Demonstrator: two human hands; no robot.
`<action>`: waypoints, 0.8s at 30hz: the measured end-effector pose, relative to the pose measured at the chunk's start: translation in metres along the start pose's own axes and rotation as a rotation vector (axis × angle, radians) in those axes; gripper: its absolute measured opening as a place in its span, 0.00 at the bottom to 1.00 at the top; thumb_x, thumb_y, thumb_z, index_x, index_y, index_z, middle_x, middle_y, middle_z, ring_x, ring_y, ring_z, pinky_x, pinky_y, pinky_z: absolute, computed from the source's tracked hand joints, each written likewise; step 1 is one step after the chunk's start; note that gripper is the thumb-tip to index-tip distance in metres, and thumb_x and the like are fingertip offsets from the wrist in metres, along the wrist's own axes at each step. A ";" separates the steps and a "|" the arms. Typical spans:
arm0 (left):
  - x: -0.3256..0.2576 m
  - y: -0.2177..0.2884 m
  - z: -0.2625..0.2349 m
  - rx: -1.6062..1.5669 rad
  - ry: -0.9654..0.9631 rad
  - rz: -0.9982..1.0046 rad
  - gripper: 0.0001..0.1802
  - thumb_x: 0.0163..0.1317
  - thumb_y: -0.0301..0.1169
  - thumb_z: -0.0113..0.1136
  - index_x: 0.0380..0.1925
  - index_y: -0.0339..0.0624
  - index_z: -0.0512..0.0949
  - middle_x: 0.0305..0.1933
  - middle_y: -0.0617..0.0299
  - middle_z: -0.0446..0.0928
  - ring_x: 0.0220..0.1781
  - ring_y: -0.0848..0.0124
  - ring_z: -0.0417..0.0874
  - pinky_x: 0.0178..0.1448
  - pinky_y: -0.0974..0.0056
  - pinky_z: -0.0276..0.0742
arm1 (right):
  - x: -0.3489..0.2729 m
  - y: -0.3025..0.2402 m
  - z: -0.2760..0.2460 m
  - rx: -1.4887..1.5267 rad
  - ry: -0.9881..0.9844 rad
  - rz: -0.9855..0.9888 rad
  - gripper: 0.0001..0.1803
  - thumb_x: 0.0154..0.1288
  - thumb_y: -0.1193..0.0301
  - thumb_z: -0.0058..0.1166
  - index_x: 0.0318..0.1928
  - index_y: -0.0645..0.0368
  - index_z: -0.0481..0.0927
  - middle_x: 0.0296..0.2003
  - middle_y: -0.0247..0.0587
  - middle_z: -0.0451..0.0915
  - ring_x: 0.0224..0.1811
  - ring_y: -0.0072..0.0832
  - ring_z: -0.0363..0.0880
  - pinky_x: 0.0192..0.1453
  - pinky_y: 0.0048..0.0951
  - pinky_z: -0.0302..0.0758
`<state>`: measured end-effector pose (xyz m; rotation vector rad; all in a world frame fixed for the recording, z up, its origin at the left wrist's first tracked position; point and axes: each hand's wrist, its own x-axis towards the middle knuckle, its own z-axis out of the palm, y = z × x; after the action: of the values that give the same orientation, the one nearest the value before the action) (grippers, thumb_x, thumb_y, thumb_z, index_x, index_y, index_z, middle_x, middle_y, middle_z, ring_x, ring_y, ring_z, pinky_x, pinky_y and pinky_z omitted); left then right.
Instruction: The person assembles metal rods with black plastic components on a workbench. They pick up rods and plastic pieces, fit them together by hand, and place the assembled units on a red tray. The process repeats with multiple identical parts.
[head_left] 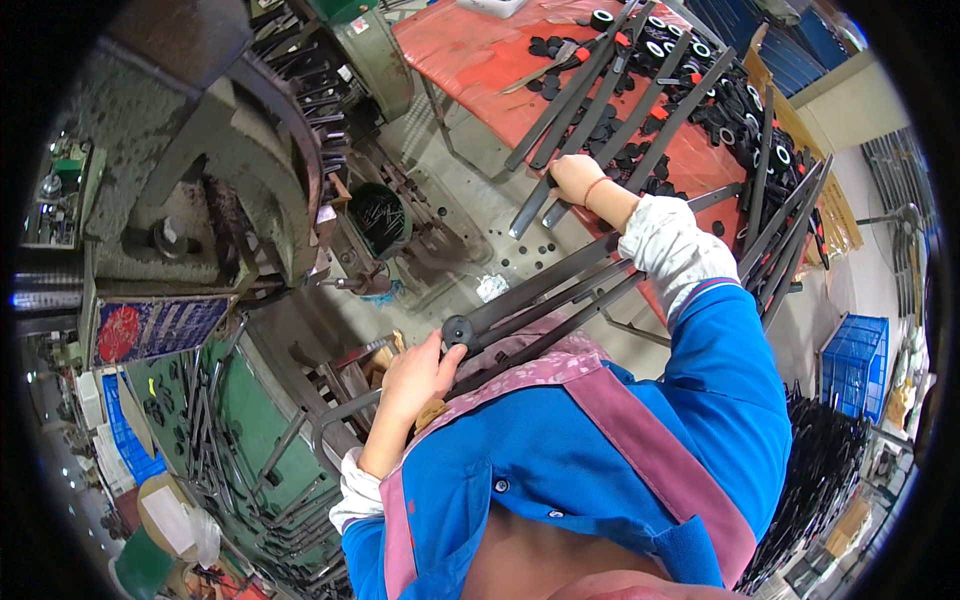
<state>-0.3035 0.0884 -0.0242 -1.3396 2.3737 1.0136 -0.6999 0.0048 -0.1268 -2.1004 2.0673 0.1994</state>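
Separately gripped: dark bars under two hands set well apart

From the head view, the left hand (415,380) is seen closed around the end of a long dark bar (545,285), with its thumb laid against a round black disc (458,328) there. By that thumb, it is judged, the disc is steadied while the bar's weight is taken from below (the fingers underneath are mostly hidden). The bar is slanted across the front of the pink patterned apron (585,350) toward the red table (440,40); its far part is covered by the right sleeve (680,245). Two thinner bars (605,299) are laid beside it, probably so that the body and the table can share the load.

The right hand (582,182) is clenched at the table's near edge on a flat bar (531,208), whose end is left jutting past the edge, seemingly where it is easily grasped. Whether a second bar is also caught in that fist cannot be told. Beyond it, more bars (575,105) are spread in a loose fan over scattered black discs (600,125), presumably for easy reach. At the left, a heavy machine (130,150) is seen, and metal pins are gathered in a bin (380,225).
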 end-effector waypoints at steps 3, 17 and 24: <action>0.002 -0.006 0.003 0.032 0.033 0.035 0.32 0.68 0.54 0.47 0.52 0.33 0.73 0.32 0.38 0.81 0.38 0.40 0.82 0.43 0.43 0.78 | 0.007 0.011 0.016 0.070 0.049 0.070 0.12 0.49 0.65 0.61 0.30 0.60 0.86 0.30 0.52 0.84 0.36 0.46 0.85 0.44 0.42 0.81; 0.008 0.000 -0.022 -0.101 -0.051 0.044 0.28 0.58 0.47 0.64 0.54 0.43 0.73 0.44 0.43 0.81 0.48 0.44 0.81 0.50 0.48 0.76 | -0.112 -0.169 -0.067 1.261 -0.099 -0.253 0.12 0.57 0.79 0.62 0.44 0.63 0.83 0.33 0.38 0.84 0.33 0.19 0.81 0.39 0.23 0.78; 0.014 -0.011 -0.009 -0.147 -0.020 0.080 0.26 0.57 0.47 0.63 0.46 0.38 0.73 0.39 0.45 0.82 0.45 0.46 0.82 0.48 0.46 0.76 | -0.116 -0.200 -0.059 1.049 0.189 -0.364 0.11 0.55 0.79 0.61 0.41 0.62 0.84 0.35 0.44 0.82 0.33 0.33 0.82 0.39 0.28 0.78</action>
<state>-0.3013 0.0691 -0.0299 -1.2844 2.3958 1.2402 -0.5045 0.1072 -0.0357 -1.7308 1.2993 -0.9425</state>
